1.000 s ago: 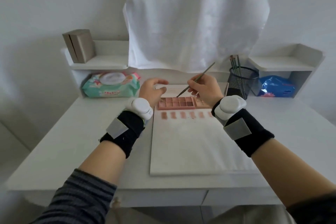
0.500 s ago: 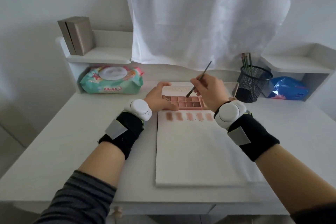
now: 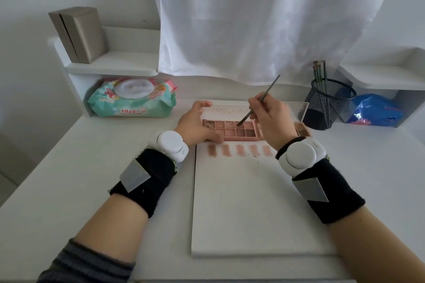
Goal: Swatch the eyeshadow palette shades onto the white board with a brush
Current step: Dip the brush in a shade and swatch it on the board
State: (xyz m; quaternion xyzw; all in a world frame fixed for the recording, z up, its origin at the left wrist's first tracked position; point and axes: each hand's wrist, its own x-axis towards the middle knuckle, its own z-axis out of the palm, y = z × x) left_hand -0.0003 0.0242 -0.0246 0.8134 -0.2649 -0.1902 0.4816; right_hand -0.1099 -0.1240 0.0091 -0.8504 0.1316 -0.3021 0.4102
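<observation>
Brush [image 3: 257,104] tip lowered into pink rectangular palette [image 3: 232,132], slim handle

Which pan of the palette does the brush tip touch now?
The fourth pan from the left in the back row; the brush tip rests there, other pans untouched.

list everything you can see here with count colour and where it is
eyeshadow palette: 1, pink, open at the board's far edge
white board: 1, white, flat on the desk
swatches: 5 visible, pinkish brown, in a row along the board's top
brush: 1, dark, tip in an upper-row pan
wet wipes pack: 1, green and pink, under the left shelf
box: 1, grey-brown, on the left shelf
mesh cup: 1, black, holds brushes, right of the palette
blue bag: 1, under the right shelf
white cloth: 1, hanging behind
desk: 1, white
left hand: grips the palette
right hand: pinches the brush
</observation>
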